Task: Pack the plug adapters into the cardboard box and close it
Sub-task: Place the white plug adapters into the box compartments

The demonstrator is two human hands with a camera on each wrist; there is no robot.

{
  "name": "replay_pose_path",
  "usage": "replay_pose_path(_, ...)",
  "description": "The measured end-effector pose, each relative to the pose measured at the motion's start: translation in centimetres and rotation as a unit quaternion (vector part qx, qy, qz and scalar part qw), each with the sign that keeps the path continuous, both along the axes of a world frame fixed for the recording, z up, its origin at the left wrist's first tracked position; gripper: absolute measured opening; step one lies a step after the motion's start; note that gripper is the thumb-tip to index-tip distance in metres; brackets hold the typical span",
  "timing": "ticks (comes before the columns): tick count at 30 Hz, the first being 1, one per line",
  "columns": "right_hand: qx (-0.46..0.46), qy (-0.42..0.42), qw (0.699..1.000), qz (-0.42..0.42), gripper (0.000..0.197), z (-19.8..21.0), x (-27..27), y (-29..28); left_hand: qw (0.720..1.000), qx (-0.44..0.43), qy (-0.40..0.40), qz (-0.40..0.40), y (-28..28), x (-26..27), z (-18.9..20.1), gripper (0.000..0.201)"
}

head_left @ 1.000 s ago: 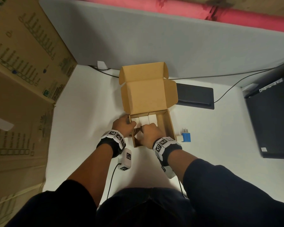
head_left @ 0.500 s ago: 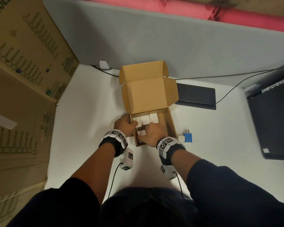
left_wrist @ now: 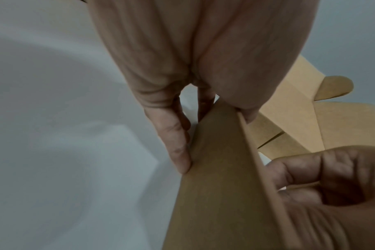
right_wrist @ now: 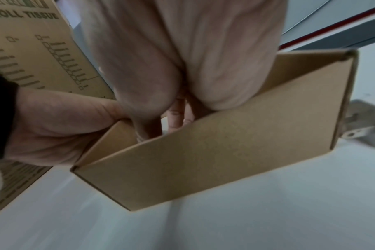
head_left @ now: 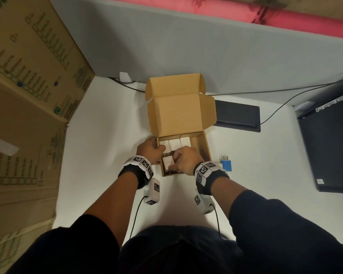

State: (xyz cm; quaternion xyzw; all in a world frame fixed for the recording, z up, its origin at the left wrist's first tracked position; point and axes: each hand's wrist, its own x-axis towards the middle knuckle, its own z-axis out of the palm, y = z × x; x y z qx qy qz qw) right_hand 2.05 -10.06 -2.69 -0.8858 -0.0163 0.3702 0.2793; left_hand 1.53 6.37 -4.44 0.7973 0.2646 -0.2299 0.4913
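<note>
A small cardboard box [head_left: 205, 151] stands open on the white table, its lid [head_left: 178, 115] raised at the far side. Three white plug adapters [head_left: 174, 144] fill its far row. My right hand [head_left: 183, 161] reaches into the near left corner and pinches another white adapter [head_left: 167, 161]. My left hand [head_left: 151, 150] grips the box's left wall [left_wrist: 214, 169], thumb over the rim and fingers [left_wrist: 178, 152] outside. A blue plug adapter [head_left: 226, 165] lies on the table just right of the box. In the right wrist view the front wall [right_wrist: 214, 152] hides the adapter I hold.
A big printed carton [head_left: 28, 95] walls off the left side. A flat dark device [head_left: 237, 115] with a cable lies behind the box to the right. A black case [head_left: 329, 145] stands at the far right, and a grey partition [head_left: 186, 46] closes the back.
My right hand has drawn slightly back and right inside the box, so the white adapter it holds now shows in the near left corner. My left hand stays on the left wall.
</note>
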Motion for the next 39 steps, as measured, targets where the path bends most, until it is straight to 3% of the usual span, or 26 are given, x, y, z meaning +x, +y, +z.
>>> replay_pose_path(12, -0.007, -0.056, 0.998, 0.01, 0.031, -1.2, -1.4, 0.5, 0.999, 0.029, -0.006, -0.03, 0.0, 0.1, 0.2, 0.023)
replay_pose_path(17, -0.019, -0.044, 0.999, 0.024, 0.024, -1.6, -1.1, 0.4, 1.0, 0.008, -0.001, -0.022, 0.1, 0.3, 0.3, 0.021)
replay_pose_path(30, -0.012, 0.005, 0.998, 0.053, 0.031, -1.5, -0.6, 0.7, 1.0, -0.001, 0.011, -0.028, 0.2, 0.5, 0.5, 0.025)
replay_pose_path(35, 0.02, -0.04, 0.997, 0.07, 0.035, 0.4, -0.9, -0.9, 1.0, 0.014, -0.018, -0.016, -0.2, 0.1, 0.0, 0.018)
replay_pose_path(39, 0.106, -0.162, 0.981, -0.031, 0.017, 3.0, -0.5, -5.1, 0.997, 0.049, -0.049, -0.021, -0.6, 0.0, 0.1, 0.013)
